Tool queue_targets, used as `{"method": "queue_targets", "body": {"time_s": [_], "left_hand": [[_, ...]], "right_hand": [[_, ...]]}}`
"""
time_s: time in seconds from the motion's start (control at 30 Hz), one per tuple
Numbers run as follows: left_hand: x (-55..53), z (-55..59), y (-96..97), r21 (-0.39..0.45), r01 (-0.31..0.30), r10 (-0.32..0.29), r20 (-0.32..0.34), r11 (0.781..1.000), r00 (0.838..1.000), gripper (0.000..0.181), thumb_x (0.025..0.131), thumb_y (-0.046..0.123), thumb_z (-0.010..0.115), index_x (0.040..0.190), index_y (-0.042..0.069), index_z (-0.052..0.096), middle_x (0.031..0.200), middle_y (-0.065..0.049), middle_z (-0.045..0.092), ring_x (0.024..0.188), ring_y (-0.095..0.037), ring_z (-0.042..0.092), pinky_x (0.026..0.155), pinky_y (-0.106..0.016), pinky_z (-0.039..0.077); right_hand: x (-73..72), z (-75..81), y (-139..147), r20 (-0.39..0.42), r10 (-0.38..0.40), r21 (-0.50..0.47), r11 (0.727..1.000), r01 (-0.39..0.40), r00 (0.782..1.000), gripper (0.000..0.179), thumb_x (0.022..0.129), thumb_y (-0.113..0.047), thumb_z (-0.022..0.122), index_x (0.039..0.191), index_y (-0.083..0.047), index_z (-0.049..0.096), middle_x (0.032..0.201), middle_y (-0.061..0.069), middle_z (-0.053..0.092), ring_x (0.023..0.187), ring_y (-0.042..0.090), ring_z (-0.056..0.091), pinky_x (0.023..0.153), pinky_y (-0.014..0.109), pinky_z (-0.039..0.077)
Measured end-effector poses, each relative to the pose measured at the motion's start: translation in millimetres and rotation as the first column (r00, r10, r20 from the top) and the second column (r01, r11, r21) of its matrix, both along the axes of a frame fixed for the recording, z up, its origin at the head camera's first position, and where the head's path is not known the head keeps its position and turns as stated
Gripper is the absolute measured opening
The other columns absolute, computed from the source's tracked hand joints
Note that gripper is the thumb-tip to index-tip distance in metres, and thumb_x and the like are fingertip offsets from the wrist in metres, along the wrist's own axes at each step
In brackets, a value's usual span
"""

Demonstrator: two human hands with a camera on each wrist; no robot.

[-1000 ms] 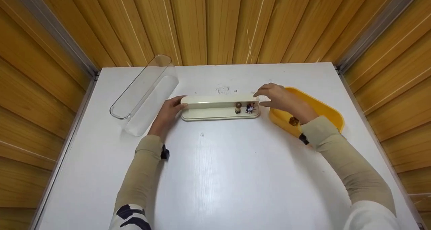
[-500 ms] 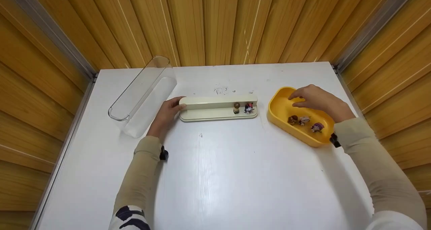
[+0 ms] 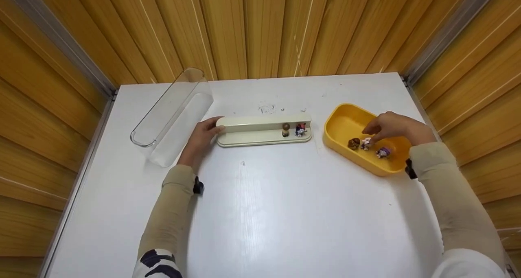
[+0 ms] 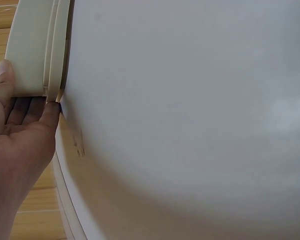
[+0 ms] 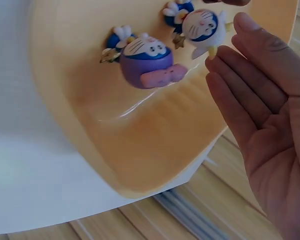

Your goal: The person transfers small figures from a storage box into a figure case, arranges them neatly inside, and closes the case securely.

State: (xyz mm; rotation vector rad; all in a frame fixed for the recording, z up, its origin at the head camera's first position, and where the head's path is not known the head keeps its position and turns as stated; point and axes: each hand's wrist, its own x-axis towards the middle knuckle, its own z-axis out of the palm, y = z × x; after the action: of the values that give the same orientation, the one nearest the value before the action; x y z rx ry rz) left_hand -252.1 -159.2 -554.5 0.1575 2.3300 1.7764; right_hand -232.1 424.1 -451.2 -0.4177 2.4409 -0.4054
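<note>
The left hand (image 3: 201, 137) grips the left end of a long cream base (image 3: 244, 137) with a raised back step; in the left wrist view its thumb lies on one side, fingers on another. On the base's right part stand a brown-headed figurine (image 3: 285, 130) and a dark, red and white figurine (image 3: 300, 130). Over a yellow tray (image 3: 346, 111), the right hand (image 3: 392, 127) has thumb and fingers spread around a white cat-faced figurine (image 5: 202, 27), fingertips at it. Beside it lie a purple-hooded figurine (image 5: 147, 62) and a brown figurine (image 3: 354, 143).
A clear, long container (image 3: 169, 111) with rounded ends stands at the left of the white table (image 3: 268, 213). Wood-patterned walls (image 3: 264, 29) rise behind and at both sides.
The right hand has left the right end of the cream base, moved right over the yellow tray and lowered to the white figurine. The left hand stays at the base's left end.
</note>
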Motion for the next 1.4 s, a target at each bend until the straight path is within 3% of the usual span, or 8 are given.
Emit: {"method": "queue_targets", "body": {"time_s": [0.37, 0.67, 0.97, 1.13, 1.4], "left_hand": [[0.8, 0.1, 0.0, 0.009, 0.006, -0.006, -0.007, 1.000, 1.000, 0.046, 0.101, 0.024, 0.065, 0.143, 0.005, 0.057, 0.140, -0.009, 0.061, 0.133, -0.021, 0.053, 0.115, -0.037, 0.040], [1.6, -1.4, 0.5, 0.018, -0.004, 0.003, 0.025, 1.000, 1.000, 0.047, 0.101, 0.025, 0.065, 0.144, 0.007, 0.056, 0.142, -0.009, 0.059, 0.136, -0.021, 0.051, 0.115, -0.037, 0.040], [1.4, -0.5, 1.2, 0.034, -0.023, 0.021, 0.033, 0.999, 0.999, 0.047, 0.101, 0.023, 0.065, 0.143, 0.005, 0.057, 0.142, -0.010, 0.059, 0.136, -0.021, 0.050, 0.116, -0.036, 0.038], [0.6, -1.5, 1.0, 0.053, -0.020, 0.018, 0.027, 0.998, 0.999, 0.046, 0.101, 0.022, 0.066, 0.143, 0.004, 0.057, 0.142, -0.012, 0.059, 0.135, -0.022, 0.051, 0.116, -0.036, 0.039], [0.9, -1.6, 0.8, 0.035, -0.013, 0.012, 0.025, 0.999, 1.000, 0.046, 0.101, 0.024, 0.065, 0.143, 0.006, 0.057, 0.142, -0.011, 0.059, 0.137, -0.022, 0.050, 0.117, -0.037, 0.037]], "right_hand": [[-1.9, -9.6, 5, 0.093, -0.099, -0.039, 0.994, 0.103, 0.991, 0.026, 0.091, -0.018, 0.078, 0.115, -0.007, 0.076, 0.107, 0.006, 0.074, 0.101, 0.025, 0.064, 0.106, 0.057, 0.046], [-4.3, -12.8, 4, 0.079, -0.050, -0.033, 0.998, 0.052, 0.996, 0.021, 0.091, -0.015, 0.078, 0.110, -0.008, 0.077, 0.101, 0.003, 0.074, 0.094, 0.020, 0.064, 0.099, 0.050, 0.054], [-1.9, -13.7, 8, 0.112, -0.091, -0.085, 0.991, 0.100, 0.990, 0.021, 0.092, -0.014, 0.077, 0.112, -0.009, 0.077, 0.104, 0.006, 0.073, 0.097, 0.024, 0.061, 0.104, 0.054, 0.050], [-0.6, -13.3, 8, 0.141, -0.150, -0.099, 0.981, 0.164, 0.979, 0.022, 0.091, -0.015, 0.078, 0.113, -0.011, 0.077, 0.107, 0.007, 0.071, 0.098, 0.026, 0.061, 0.105, 0.052, 0.049], [-1.0, -13.1, 7, 0.131, -0.138, -0.097, 0.984, 0.151, 0.982, 0.023, 0.091, -0.014, 0.078, 0.113, -0.011, 0.077, 0.108, 0.008, 0.072, 0.098, 0.024, 0.065, 0.103, 0.051, 0.051]]}}
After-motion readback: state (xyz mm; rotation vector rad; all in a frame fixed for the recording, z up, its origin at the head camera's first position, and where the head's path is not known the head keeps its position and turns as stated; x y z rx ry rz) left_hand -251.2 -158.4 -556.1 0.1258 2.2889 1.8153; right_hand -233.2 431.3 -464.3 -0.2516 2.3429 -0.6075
